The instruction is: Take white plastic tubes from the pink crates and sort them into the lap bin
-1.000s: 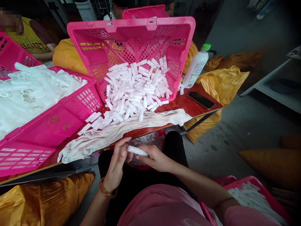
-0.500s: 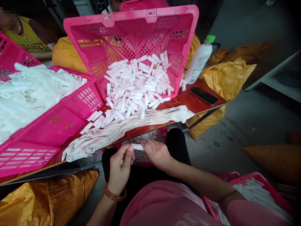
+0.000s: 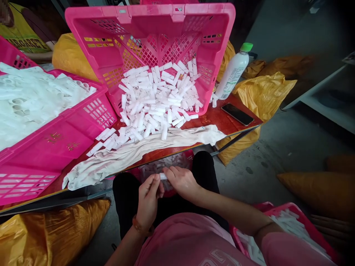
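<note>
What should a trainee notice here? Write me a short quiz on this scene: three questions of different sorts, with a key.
1. True or false: the left hand and the right hand are both on the same white tube.

2. Fill in the missing word: the bottle near the phone has a ____ cap.

3. Choose one. What lies along the front of the table, between the hands and the tipped pink basket?
A) the phone
B) the cloth
C) the bottle

Key: 1. True. 2. Green. 3. B.
</note>
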The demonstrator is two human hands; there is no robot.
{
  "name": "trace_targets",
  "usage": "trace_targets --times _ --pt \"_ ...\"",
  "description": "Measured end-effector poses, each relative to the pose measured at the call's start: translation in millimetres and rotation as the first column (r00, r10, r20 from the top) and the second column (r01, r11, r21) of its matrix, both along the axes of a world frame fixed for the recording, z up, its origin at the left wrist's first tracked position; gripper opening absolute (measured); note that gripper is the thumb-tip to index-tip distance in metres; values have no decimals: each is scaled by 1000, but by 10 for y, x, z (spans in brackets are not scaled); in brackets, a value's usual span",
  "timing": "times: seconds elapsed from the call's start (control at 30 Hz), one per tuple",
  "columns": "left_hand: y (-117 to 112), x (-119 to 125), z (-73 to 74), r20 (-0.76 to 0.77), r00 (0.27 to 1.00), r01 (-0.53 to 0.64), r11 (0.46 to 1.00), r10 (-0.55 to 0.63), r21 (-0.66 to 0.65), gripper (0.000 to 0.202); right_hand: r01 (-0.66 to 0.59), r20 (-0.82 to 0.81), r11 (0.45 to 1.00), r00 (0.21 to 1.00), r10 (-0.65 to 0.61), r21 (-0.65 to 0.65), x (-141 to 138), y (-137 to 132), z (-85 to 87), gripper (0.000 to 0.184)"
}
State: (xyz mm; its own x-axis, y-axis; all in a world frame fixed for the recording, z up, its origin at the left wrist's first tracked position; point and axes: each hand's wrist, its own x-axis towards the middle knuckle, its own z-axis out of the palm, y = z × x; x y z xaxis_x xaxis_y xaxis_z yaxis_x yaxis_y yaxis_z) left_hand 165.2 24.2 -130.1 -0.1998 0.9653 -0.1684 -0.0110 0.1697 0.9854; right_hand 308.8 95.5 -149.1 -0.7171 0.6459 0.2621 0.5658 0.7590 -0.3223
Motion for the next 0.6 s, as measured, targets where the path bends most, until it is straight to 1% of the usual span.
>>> trace_targets --times 0.07,0.13,0.2,0.23,0.27,0.3,0.37,0.4,0.43,0.47,0.5,0.53,0.57,0.6 --pt "-94 -18 -79 -20 995 97 995 -96 19 42 -52 -9 998 999 51 -30 24 1 -52 18" --pt "-173 -87 -189 -104 967 235 971 -231 32 42 -95 -6 987 995 95 -126 51 -6 -136 13" --pt "-190 -204 -324 -134 919 371 929 -370 -19 42 -121 16 962 992 128 -244 68 -14 -280 10" --pt "-172 -279 -387 -138 899 412 909 -416 -58 42 -114 40 949 990 132 -292 75 -12 -369 10" --pt "-141 -364 -438 -159 891 416 905 -426 -90 44 -91 73 942 990 121 -323 84 -5 -458 12" --pt "-104 -457 -469 -209 896 377 920 -391 -106 45 -52 114 941 989 95 -333 97 10 -537 16" --pt "-44 -661 -451 -360 903 225 972 -236 -72 48 45 199 945 980 22 -325 134 66 -616 36" --pt "-33 -766 -398 -427 890 163 986 -161 -32 47 77 219 942 976 -4 -326 155 114 -599 46" --pt "-34 -869 -315 -477 870 143 990 -124 3 43 93 216 936 976 -18 -339 173 182 -542 52" --pt "-44 -969 -206 -520 846 155 987 -116 32 37 91 190 925 982 -21 -369 182 273 -448 49" --pt "-55 -1069 -74 -565 817 181 982 -117 58 31 82 134 911 991 -29 -405 176 391 -323 38" --pt "-58 -1174 77 -615 781 201 976 -106 87 27 99 79 904 994 -72 -416 150 532 -179 34" --pt "-50 -1292 244 -672 738 202 972 -69 123 24 151 52 907 989 -142 -394 99 689 -27 39" --pt "-24 -1429 425 -728 686 181 969 0 170 22 234 57 905 972 -229 -356 24 852 118 47"
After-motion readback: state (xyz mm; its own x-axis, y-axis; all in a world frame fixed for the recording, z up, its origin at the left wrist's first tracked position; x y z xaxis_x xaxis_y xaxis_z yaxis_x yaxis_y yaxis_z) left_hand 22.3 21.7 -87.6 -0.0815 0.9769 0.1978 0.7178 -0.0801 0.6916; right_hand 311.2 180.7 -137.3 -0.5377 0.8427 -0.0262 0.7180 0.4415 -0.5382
